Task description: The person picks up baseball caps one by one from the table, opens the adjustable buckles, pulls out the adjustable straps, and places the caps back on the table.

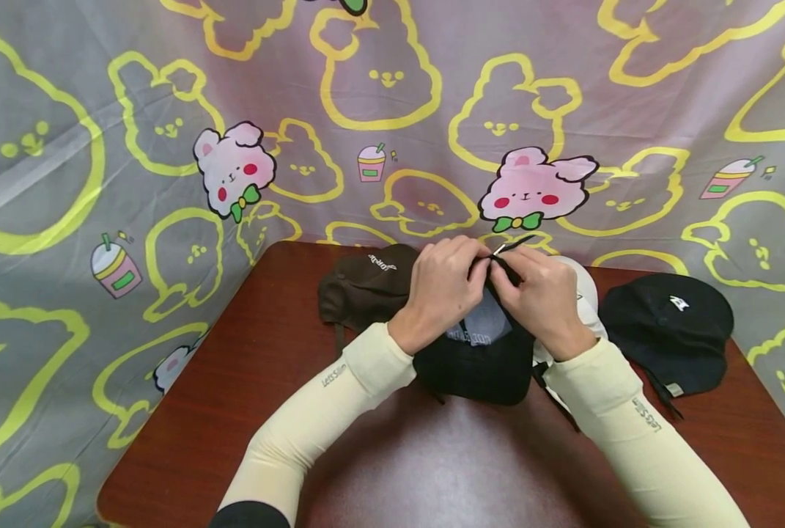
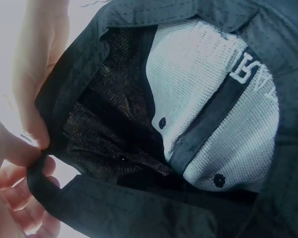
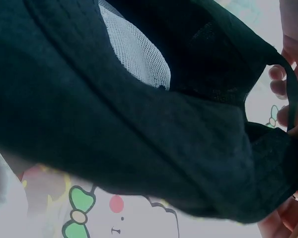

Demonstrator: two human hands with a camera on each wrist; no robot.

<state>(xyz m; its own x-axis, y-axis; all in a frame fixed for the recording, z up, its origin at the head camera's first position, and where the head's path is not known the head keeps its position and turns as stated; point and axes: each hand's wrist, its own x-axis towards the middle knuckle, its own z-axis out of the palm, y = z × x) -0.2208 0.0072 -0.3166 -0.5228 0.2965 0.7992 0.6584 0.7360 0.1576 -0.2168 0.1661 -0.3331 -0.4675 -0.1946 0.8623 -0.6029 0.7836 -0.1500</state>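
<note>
A black cap (image 1: 474, 374) with a grey front panel hangs between my two hands over the table. My left hand (image 1: 441, 293) pinches its back strap between thumb and fingertips. Right beside it, my right hand (image 1: 540, 297) pinches the same strap, and a loose strap end (image 1: 517, 244) sticks up past the fingertips. Seen from the left wrist, the inside of the cap shows white mesh (image 2: 203, 99) with a dark seam tape, and the narrow strap (image 2: 37, 183) bends round at the fingertips. In the right wrist view the dark cap band (image 3: 139, 134) fills most of the picture.
A brown hat (image 1: 366, 286) with white lettering lies behind my left hand. Behind my right hand is a white cap (image 1: 583, 282), partly hidden. Further right lies a black hat (image 1: 669, 330) with cords. The brown table (image 1: 253, 389) backs onto a patterned cloth (image 1: 418, 154).
</note>
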